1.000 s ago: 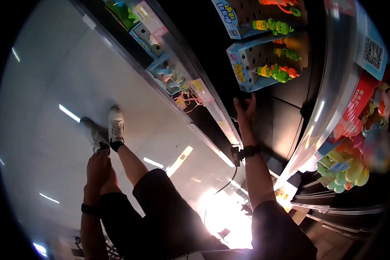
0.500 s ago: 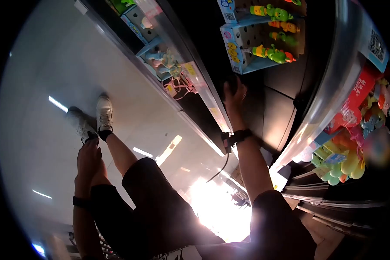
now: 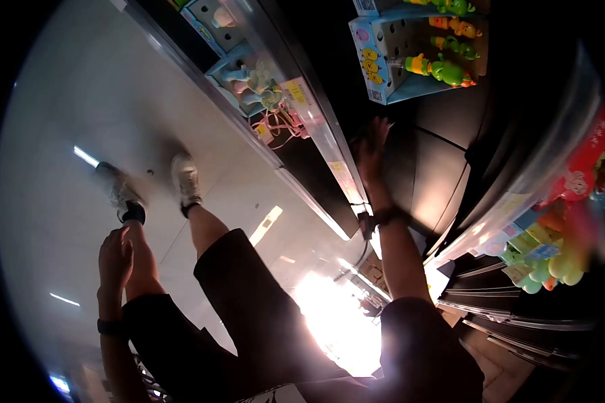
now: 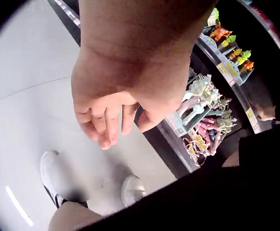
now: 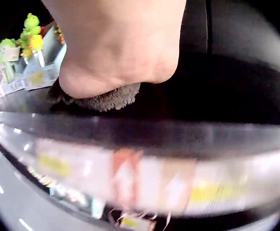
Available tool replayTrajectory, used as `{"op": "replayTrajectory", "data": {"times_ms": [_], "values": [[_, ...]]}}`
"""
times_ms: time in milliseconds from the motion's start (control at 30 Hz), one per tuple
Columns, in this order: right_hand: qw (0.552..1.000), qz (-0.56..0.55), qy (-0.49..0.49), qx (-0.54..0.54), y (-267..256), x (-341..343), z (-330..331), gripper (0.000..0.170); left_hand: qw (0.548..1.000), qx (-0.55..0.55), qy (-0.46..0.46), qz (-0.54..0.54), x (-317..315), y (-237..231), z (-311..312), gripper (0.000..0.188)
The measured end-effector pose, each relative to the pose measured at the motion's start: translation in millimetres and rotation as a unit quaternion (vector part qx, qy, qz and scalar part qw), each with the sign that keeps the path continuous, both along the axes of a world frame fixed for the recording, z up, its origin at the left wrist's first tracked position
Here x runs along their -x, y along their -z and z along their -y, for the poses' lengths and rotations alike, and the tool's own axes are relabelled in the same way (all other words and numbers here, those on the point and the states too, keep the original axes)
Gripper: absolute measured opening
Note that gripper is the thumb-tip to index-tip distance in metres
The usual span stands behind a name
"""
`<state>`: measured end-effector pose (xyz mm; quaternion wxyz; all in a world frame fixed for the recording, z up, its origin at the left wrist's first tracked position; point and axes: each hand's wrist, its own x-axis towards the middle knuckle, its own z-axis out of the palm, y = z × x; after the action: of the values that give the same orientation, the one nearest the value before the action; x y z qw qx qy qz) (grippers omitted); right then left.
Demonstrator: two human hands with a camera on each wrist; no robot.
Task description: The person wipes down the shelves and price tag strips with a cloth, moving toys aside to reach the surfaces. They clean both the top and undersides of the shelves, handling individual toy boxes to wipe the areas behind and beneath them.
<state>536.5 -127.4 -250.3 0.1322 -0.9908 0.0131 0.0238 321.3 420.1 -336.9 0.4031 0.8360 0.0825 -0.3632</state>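
My right hand point(image 3: 373, 158) reaches onto the dark shelf board point(image 3: 440, 178), just behind the front price rail. Under its palm, in the right wrist view, a bunched grey shaggy cloth point(image 5: 113, 99) lies against the board; the hand point(image 5: 123, 57) holds it there, its fingers hidden in that view. Beyond the fingertips stands a blue display box point(image 3: 375, 67) of green and yellow cartoon toys point(image 3: 444, 69). My left hand point(image 3: 116, 258) hangs beside my leg, holding nothing. Its fingers point(image 4: 112, 126) droop loosely in the left wrist view.
A clear rail point(image 3: 316, 114) with price labels edges the shelf. Below it, a lower shelf holds boxed pastel toys point(image 3: 252, 84) and pink cords point(image 3: 282, 124). Bagged colourful toys point(image 3: 551, 248) hang at the right. Pale floor point(image 3: 60, 201) lies left, with bright glare point(image 3: 336, 322) near the middle.
My right hand has shifted along the shelf, and its fingers now look straighter in the head view. The left hand has moved left, away from the shoe. One foot has stepped apart.
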Motion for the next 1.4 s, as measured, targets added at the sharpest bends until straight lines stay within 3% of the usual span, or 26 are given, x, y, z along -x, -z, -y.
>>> {"op": "replayTrajectory", "data": {"times_ms": [33,67,133,167,233,267,300,367,400,500,533,600,700,800,900,967,1033,1067,1167,1267,1333,1400], "values": [[0.999,0.027,0.02,-0.014,2,-13,26,0.056,1.0,-0.013,0.0,-0.003,1,2,2,0.031],[0.986,-0.038,0.103,-0.128,7,-18,84,0.055,1.0,-0.027,-0.003,-0.008,6,4,6,0.032],[0.884,-0.111,0.31,-0.332,15,-29,197,0.054,0.999,-0.043,-0.019,0.012,25,20,6,0.033],[0.89,-0.128,0.321,-0.296,10,-23,206,0.054,0.997,-0.057,-0.032,0.026,30,28,12,0.034],[0.981,-0.137,0.135,-0.035,-2,30,193,0.055,0.998,-0.041,-0.048,0.004,35,24,29,0.034],[0.989,-0.1,-0.011,0.112,-13,64,169,0.056,0.996,-0.031,-0.09,0.004,34,20,40,0.035],[0.973,-0.048,-0.135,0.183,-27,84,124,0.056,0.989,-0.023,-0.143,0.016,26,24,52,0.035],[0.991,-0.051,-0.121,-0.005,-29,99,68,0.057,0.986,-0.012,-0.165,-0.015,24,30,70,0.035],[0.982,-0.088,-0.163,-0.027,-34,92,73,0.059,0.986,-0.007,-0.165,-0.012,24,27,80,0.036],[0.986,-0.004,-0.157,0.06,18,65,219,0.069,0.982,0.002,-0.186,-0.021,14,17,115,0.036],[0.997,-0.077,-0.029,-0.001,12,65,236,0.068,0.986,0.006,-0.167,-0.013,15,15,126,0.036],[0.985,-0.141,0.099,-0.007,5,108,264,0.068,0.991,0.02,-0.132,0.0,16,20,135,0.036],[0.98,-0.152,0.12,0.037,3,187,272,0.066,0.992,0.028,-0.126,0.0,31,30,146,0.035],[0.993,-0.11,0.045,-0.009,5,212,241,0.065,0.989,0.016,-0.149,-0.011,53,30,153,0.035],[0.988,-0.133,-0.068,-0.039,-37,108,114,0.066,0.984,0.019,-0.17,-0.054,79,38,152,0.035],[0.985,-0.139,-0.099,-0.025,-34,84,107,0.065,0.993,0.002,-0.114,-0.019,97,52,152,0.035],[0.988,-0.06,-0.145,-0.01,-27,83,118,0.064,0.994,-0.006,-0.105,-0.017,97,59,157,0.035],[0.991,-0.05,-0.124,-0.008,-24,95,134,0.064,0.994,-0.02,-0.103,-0.017,97,58,155,0.034],[0.988,-0.101,0.112,0.037,-12,194,252,0.064,0.996,-0.027,-0.08,0.027,78,52,162,0.034],[0.881,-0.252,0.386,0.103,-7,283,339,0.063,0.994,-0.029,-0.095,0.041,63,44,168,0.035],[0.854,-0.259,0.438,0.108,-5,291,362,0.063,0.994,-0.04,-0.072,0.069,64,46,170,0.035],[0.894,-0.177,0.395,0.113,10,264,371,0.062,0.993,-0.049,-0.058,0.087,58,41,178,0.034]]}}
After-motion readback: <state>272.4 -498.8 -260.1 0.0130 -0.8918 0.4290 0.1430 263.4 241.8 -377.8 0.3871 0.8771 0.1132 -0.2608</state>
